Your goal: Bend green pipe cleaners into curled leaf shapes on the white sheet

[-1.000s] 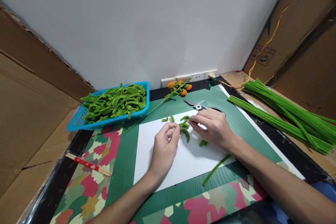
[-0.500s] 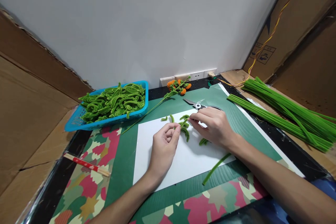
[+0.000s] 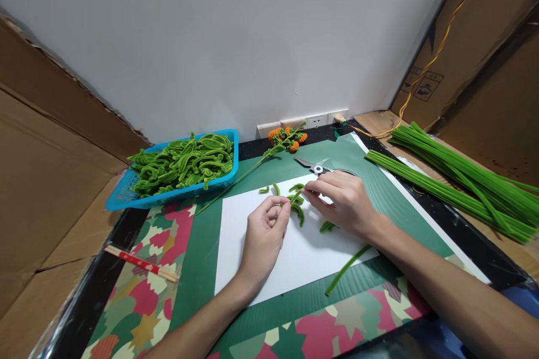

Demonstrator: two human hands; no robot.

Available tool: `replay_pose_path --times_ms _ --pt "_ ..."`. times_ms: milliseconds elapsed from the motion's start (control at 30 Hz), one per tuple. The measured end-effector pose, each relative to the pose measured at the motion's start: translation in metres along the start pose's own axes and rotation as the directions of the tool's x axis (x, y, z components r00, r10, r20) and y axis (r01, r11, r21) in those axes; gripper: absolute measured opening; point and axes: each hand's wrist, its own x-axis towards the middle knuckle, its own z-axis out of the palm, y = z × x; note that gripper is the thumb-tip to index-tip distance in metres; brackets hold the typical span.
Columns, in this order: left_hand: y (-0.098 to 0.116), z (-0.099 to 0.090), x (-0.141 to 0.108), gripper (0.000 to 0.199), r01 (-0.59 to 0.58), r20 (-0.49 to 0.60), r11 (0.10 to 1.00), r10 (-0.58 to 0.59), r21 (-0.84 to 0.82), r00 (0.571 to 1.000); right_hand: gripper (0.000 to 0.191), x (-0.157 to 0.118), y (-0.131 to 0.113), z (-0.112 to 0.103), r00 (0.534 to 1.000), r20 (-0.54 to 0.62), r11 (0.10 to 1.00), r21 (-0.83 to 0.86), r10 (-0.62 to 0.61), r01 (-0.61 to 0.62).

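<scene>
Black counter (image 3: 250, 150) shows around our green mat (image 3: 404, 219), and on that mat lies the white sheet (image 3: 229, 252); if a forearm pushes against it, the sheet could slide and carry its loose strips along. The blue basket (image 3: 235, 162) is heaped above its rim with green chenille curls (image 3: 193, 160), so a knock from our left side could spill some.

Our left hand (image 3: 265, 235) pinches a fuzzy green sprig (image 3: 296, 196) between thumb and finger, and our right hand (image 3: 347, 200) appears pinched on its far end, just above the sheet. Uneven pulling could bend the sprig crooked or slip it out of so small a grip, since our fingers hide part of it. Scissors (image 3: 318, 169) lie just beyond our right knuckles, where a careless lift could meet the blade. A loose chenille stem (image 3: 346, 272) reaches our right forearm, touching or underneath, we cannot tell; drawing that arm back could drag it. Smallest, the short curled bits (image 3: 275, 189) near our left fingertips could be brushed away.

Against half a second ago, little differs: both hands keep their pinch, the strips stay put, and only our viewpoint shifts slightly.
</scene>
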Motion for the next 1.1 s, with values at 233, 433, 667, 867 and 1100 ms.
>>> replay_pose_path --times_ms 233,433,667,867,1100 --pt "-0.0016 0.0007 -0.0002 0.032 -0.007 -0.005 1.0 0.007 -0.003 1.0 0.02 0.0004 -0.0004 -0.0005 1.0 -0.02 1.0 0.01 -0.014 0.014" --pt "-0.0014 0.0013 -0.0003 0.03 -0.014 -0.034 1.0 0.013 -0.024 0.999 0.021 0.0007 -0.0006 0.0001 0.999 -0.031 1.0 0.005 -0.029 0.029" --pt "-0.0033 0.001 0.0003 0.03 -0.021 -0.035 0.999 0.02 -0.036 0.999 0.021 -0.0023 0.0024 0.0036 1.0 -0.006 1.0 -0.001 -0.011 0.011" --pt "-0.0041 -0.0012 0.0007 0.03 -0.022 -0.019 0.999 0.022 -0.025 1.0 0.022 -0.0024 0.0036 0.0035 0.997 0.062 0.999 -0.003 0.042 -0.042" --pt "-0.0023 -0.0029 0.0005 0.03 -0.036 -0.004 0.999 0.036 -0.019 0.999 0.019 -0.0023 0.0036 0.003 0.992 0.094 0.997 0.004 0.081 -0.082"
